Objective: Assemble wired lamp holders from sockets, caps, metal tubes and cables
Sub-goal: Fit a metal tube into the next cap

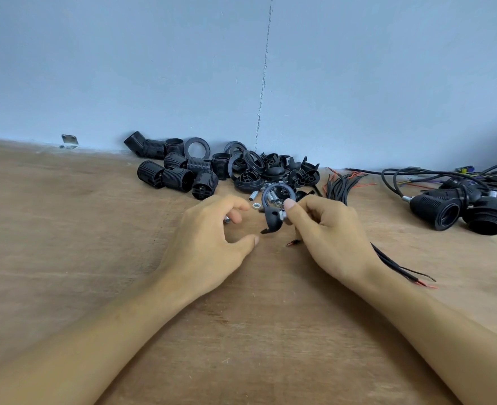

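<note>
Cap [272, 217] held where?

Pinched in right hand [329, 235], thumb and fingers closed at the end with tube [284, 215], just above table [95, 258], in front of pile [270, 173].

Heavy?

Probably not. Looks like thin hard plastic: light, stiff, smooth enough to twist out of a loose pinch. Best taken by the dome or side lugs, not by tube alone. Tube itself: hard metal, slick, small, easy to drop.

And cable [402, 268]?

Runs from under right hand out across table to the right, with one wire end showing just below cap. Soft and springy by the look, likely to drag on cap if left loose. Best gripped close behind the wire end when feeding through tube.

Left hand [209, 238]?

Beside cap, not touching. Fingers curled, thumb apart. Something small and silver by the fingertips; cannot tell whether pinched or merely lying beneath.

Anything fragile?

Wire ends, most likely: fine strands, easily splayed against tube mouth. Worth twisting tight first, then steadying cap with left hand.
</note>
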`<state>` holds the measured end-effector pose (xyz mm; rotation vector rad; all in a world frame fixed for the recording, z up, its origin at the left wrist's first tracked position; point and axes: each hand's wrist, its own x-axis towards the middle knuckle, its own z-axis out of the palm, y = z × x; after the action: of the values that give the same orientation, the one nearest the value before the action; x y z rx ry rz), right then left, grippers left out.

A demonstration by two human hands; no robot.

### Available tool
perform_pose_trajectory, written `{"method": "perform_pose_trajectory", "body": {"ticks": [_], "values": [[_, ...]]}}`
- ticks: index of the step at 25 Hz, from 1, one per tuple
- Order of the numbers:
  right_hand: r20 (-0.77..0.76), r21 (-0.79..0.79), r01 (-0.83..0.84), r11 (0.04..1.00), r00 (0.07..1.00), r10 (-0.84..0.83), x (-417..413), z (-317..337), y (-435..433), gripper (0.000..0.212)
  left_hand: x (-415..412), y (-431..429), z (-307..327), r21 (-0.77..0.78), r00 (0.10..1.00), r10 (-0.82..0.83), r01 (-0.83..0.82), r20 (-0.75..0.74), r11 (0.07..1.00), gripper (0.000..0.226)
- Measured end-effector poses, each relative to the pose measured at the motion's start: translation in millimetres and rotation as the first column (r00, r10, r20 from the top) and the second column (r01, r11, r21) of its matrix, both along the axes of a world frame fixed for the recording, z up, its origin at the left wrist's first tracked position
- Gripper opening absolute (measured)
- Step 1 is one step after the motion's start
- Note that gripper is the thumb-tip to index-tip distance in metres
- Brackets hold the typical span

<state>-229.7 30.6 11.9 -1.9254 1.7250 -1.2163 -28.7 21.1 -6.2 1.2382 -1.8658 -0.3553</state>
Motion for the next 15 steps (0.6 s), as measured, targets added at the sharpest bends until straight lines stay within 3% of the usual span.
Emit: {"method": "perform_pose_trajectory", "body": {"ticks": [3,8,10,13,15], "values": [[-0.057,0.002,-0.075,0.997,0.996,0.075,3,0,1,0.050,-1,7,3,0.023,0.987,-0.146,0.145,0.074,0.989,0.058],[-0.113,0.029,-0.115,0.993,0.987,0.118,3,0,2,0.053,-4,13,6,-0.044,0.976,-0.213,0.215,0.036,0.976,0.042],[-0.142,0.002,-0.076,0.997,0.987,0.075,-1,0,1,0.043,-3,12,7,-0.062,0.976,-0.219,0.217,-0.020,0.974,0.035],[-0.298,0.029,0.007,1.000,0.955,0.002,-16,8,-6,0.011,-3,8,6,-0.062,0.980,-0.195,0.193,-0.038,0.979,0.031],[-0.370,0.138,-0.003,0.990,0.928,0.054,-26,12,-8,0.015,-3,6,3,-0.040,0.986,-0.165,0.164,-0.025,0.986,0.028]]}}
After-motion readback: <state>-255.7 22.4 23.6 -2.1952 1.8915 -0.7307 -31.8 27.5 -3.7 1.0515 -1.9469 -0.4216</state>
